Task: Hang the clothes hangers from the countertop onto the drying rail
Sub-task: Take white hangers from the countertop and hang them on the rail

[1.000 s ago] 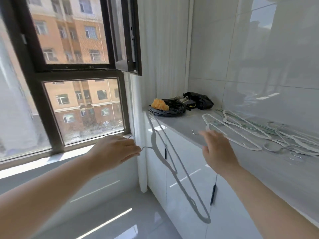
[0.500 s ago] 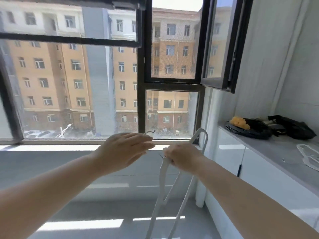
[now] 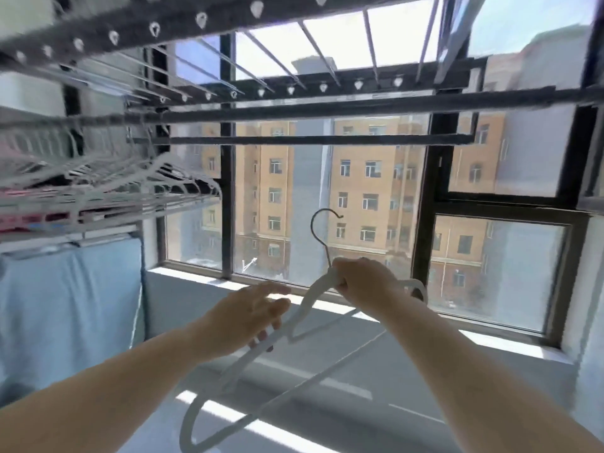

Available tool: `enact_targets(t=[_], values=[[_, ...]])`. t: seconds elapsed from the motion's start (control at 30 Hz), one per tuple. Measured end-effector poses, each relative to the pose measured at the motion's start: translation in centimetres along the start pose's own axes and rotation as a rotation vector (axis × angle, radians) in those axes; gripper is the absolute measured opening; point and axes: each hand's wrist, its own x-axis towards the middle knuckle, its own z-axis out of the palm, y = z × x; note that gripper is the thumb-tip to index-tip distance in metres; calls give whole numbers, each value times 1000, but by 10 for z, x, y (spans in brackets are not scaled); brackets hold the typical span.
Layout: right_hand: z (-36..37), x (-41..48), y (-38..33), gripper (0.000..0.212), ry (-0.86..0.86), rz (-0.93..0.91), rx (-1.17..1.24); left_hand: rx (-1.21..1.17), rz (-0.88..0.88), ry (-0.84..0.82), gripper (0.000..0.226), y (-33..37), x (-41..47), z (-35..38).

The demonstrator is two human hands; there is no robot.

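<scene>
My right hand [image 3: 362, 284] is curled tight around the neck of the white plastic clothes hanger with a thin metal hook [image 3: 309, 295], just below that hook, knuckles up, its bare forearm trailing back to the right of the hanger. My left hand [image 3: 248, 318] sits at the hanger's sloping shoulder, fingers straight and loosely spread, tips against it, forearm trailing back on the hanger's left
</scene>
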Motion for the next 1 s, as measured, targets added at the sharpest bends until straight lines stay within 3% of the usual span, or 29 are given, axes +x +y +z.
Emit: enact_targets(t=[0.07,0.23,0.4,0.47,0.53,0.63,0.77,0.9,1.0], values=[[-4,23,-31,25,14,-17,-11,0,-18,10,62,-12,-15,-25],[-18,75,-92,25,113,-97,-24,46,-128,157,29,-43,-30,-78],[-37,116,-120,38,166,-199,8,264,-123,328,16,-54,-22,-142],[-51,133,-123,45,267,-214,-52,304,-140,390,17,-59,-16,-162],[-64,146,-123,45,494,-248,-262,349,-152,466,18,-62,-8,-179],[-79,162,-114,39,676,-149,-367,379,-161,532,20,-61,6,-199],[-101,166,-93,45,637,28,-409,368,-178,583,22,-60,26,-219],[-117,165,-74,53,475,212,-482,366,-234,606,22,-67,48,-233],[-121,162,-65,55,385,245,-467,361,-265,596,23,-73,63,-237]])
